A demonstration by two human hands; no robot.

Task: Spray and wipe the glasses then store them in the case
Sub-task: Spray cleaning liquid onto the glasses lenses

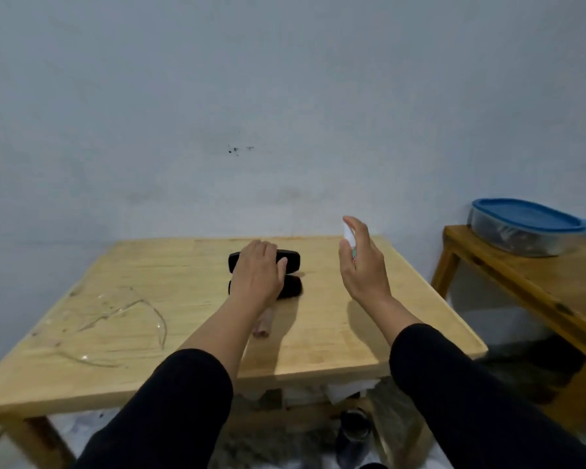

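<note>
The left hand is reaching over an open black glasses case, fingers curled on its raised lid, while the right hand is holding a small white spray bottle upright, forefinger lying over the top. The clear glasses are lying on the wooden table well to the left of the left hand and nearer the person, touched by neither hand. They are looking light, thin and easily bent, with slippery lenses, so I would judge the frame front or a temple hinge the best place to pinch, not the lenses. Their long axis is running roughly left to right with the temples unfolded; which way the lenses are facing is too faint to tell. A pinkish cloth is lying partly under the left forearm.
</note>
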